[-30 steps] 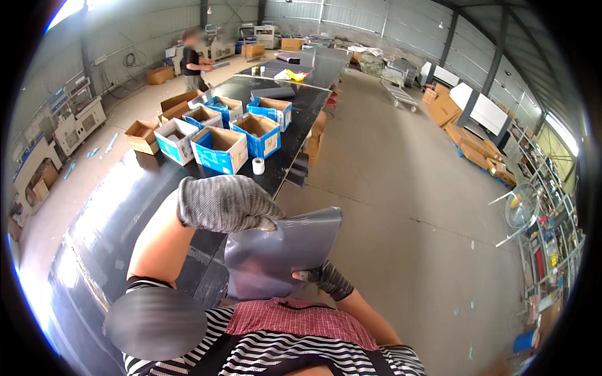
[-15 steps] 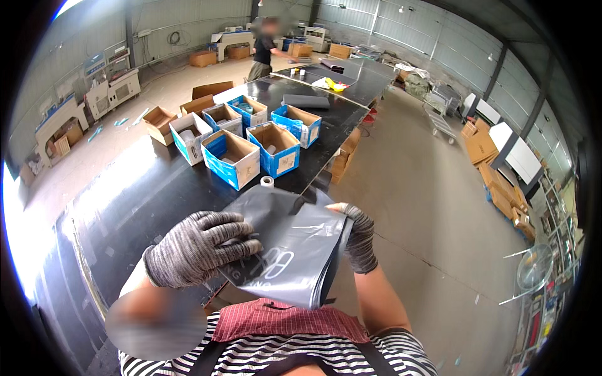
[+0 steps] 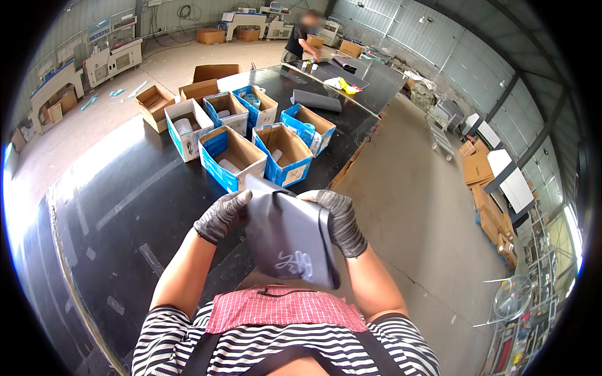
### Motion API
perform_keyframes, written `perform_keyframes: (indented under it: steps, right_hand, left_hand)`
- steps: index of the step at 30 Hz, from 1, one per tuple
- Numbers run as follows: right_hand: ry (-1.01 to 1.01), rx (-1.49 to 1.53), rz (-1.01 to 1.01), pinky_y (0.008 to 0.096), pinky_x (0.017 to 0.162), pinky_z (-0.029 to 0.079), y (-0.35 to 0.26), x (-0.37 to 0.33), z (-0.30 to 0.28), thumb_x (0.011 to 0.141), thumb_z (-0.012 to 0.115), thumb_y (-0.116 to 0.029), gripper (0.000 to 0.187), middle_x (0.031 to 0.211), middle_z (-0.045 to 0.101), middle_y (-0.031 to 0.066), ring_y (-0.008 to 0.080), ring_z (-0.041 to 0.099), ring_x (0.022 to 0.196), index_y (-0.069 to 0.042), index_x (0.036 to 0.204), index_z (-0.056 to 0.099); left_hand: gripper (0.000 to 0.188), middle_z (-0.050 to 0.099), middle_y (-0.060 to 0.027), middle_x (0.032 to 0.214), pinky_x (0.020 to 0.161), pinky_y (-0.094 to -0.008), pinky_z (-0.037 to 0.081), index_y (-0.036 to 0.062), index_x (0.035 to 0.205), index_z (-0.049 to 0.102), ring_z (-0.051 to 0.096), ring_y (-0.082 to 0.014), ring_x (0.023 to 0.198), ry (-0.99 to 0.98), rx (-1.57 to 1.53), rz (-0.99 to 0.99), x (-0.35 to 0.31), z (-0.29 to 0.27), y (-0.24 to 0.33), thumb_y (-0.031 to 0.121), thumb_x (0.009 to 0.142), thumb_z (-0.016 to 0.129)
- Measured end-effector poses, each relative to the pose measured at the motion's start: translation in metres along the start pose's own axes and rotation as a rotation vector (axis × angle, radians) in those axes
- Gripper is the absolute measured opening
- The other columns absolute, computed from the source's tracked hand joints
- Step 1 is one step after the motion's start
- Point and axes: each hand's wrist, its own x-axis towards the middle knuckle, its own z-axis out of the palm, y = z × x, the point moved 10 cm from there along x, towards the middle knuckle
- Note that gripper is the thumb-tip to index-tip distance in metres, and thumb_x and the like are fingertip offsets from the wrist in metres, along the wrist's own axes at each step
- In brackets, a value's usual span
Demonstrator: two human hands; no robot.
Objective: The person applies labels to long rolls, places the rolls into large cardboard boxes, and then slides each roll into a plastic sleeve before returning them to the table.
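Observation:
I hold a dark grey plastic mailer bag upright in front of my chest, its lower end bearing a pale mark. My left hand, in a grey knit glove, grips the bag's upper left edge. My right hand, gloved the same way, clasps the bag's right edge near the top. The bag hangs over the near edge of a long black table. Just beyond the bag stand two blue-and-white cardboard boxes, open on top, with white rolls inside.
More open boxes and brown cartons sit farther along the table. Another grey bag lies flat beyond them. A person works at the far end. Concrete floor lies right; stacked cardboard and machines line the walls.
The bag has turned from spread wide to a narrower, upright hold. My left hand has moved from on top of the bag to its upper left edge.

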Motion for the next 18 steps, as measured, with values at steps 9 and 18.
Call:
perform_keyframes:
  steps: [9, 18]
  right_hand:
    - [-0.124, 0.369, 0.055, 0.0306, 0.081, 0.054, 0.104, 0.051, 0.058, 0.087, 0.057, 0.002, 0.022, 0.095, 0.074, 0.0108, 0.0185, 0.070, 0.088, -0.005, 0.101, 0.073]
    - [-0.538, 0.499, -0.302, 0.0340, 0.080, 0.054, 0.070, 0.104, 0.102, 0.079, 0.071, -0.007, 0.022, 0.095, 0.072, 0.0138, 0.0276, 0.069, 0.086, -0.006, 0.101, 0.072]
  left_hand:
    - [0.036, 0.069, -0.0039, 0.090, 0.075, -0.0283, 0.053, 0.0016, 0.102, 0.069, 0.065, -0.0126, 0.078, 0.551, 0.087, 0.310, -0.043, -0.065, 0.040, 0.029, 0.081, 0.080]
    - [0.051, 0.062, -0.0138, 0.117, 0.099, -0.0377, 0.047, 0.0034, 0.123, 0.059, 0.058, -0.0274, 0.115, 1.406, 1.391, 0.477, -0.154, -0.034, 0.099, 0.022, 0.081, 0.080]
